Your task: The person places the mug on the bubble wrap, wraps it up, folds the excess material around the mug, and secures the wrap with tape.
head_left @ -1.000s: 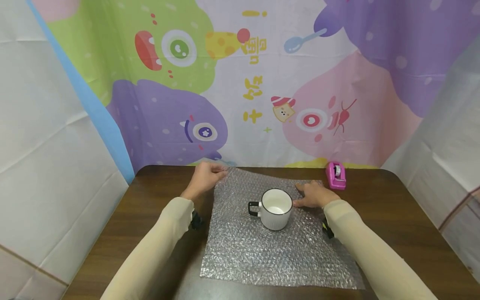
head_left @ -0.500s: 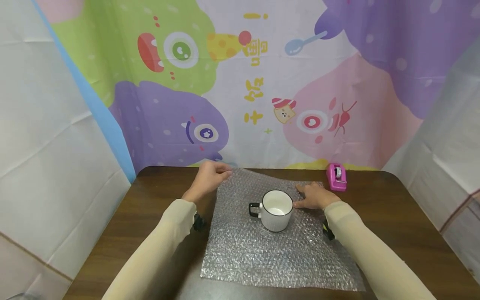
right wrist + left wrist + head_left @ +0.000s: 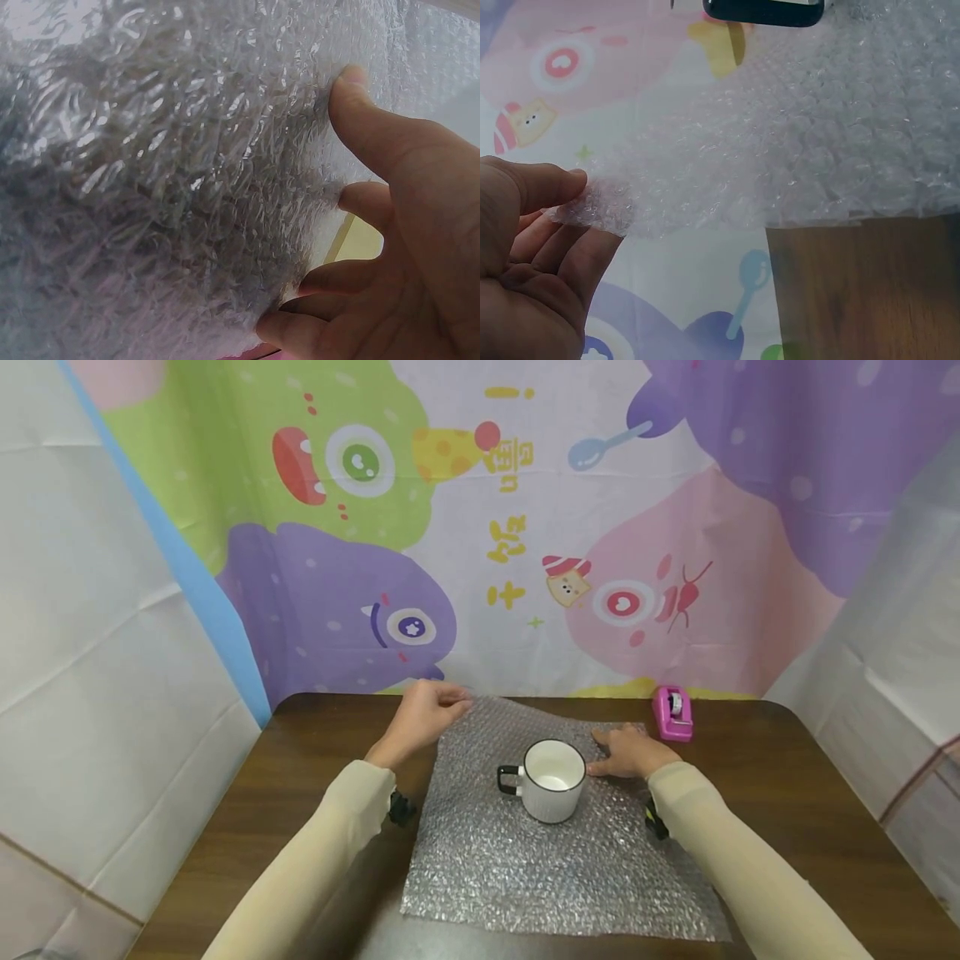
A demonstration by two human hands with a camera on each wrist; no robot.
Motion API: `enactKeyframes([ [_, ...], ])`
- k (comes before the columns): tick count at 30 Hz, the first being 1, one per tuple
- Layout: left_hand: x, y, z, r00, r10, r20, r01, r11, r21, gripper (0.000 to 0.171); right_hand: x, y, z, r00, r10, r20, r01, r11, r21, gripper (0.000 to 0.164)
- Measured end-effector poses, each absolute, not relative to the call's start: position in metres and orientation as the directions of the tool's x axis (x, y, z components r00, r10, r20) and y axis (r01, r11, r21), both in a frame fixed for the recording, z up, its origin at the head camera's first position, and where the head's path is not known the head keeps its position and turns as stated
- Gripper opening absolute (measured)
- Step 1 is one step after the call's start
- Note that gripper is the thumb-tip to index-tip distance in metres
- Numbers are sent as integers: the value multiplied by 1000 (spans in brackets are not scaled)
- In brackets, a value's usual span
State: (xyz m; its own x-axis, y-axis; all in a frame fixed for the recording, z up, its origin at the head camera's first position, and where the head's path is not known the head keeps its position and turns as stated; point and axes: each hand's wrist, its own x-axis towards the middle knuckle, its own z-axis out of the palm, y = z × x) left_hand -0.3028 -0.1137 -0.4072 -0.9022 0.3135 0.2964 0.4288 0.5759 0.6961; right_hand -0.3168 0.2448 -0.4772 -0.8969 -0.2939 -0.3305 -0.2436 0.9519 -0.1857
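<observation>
A sheet of bubble wrap [image 3: 510, 868] lies spread on the table. On it stands a white mug [image 3: 552, 797] with a black rim and a black handle pointing left. My left hand [image 3: 427, 710] pinches the far left corner of the wrap; in the left wrist view the thumb [image 3: 559, 184] lies over the corner, which is raised. Right of the mug, my right hand [image 3: 628, 752] rests on the wrap near its far right corner, fingers spread. The right wrist view shows its thumb [image 3: 375, 124] and fingertips against the wrap near the edge.
A pink tape dispenser [image 3: 672, 714] stands at the back right of the brown wooden table [image 3: 757, 760], just beyond the right hand. A cartoon-printed curtain [image 3: 510, 652] hangs behind the table's far edge. Pale sheets [image 3: 112, 652] hang on both sides.
The left hand has moved slightly right and away with the pinched corner, drawing the wrap's far left part along. The right hand and the mug have stayed put.
</observation>
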Motion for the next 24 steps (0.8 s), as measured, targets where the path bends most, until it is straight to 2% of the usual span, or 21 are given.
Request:
enactKeyframes([
  [24,-291,-97,-394,-859,356,369,511,549,661,20,-319,245,-479,-901,-280,-332,-227,956,-188,87],
])
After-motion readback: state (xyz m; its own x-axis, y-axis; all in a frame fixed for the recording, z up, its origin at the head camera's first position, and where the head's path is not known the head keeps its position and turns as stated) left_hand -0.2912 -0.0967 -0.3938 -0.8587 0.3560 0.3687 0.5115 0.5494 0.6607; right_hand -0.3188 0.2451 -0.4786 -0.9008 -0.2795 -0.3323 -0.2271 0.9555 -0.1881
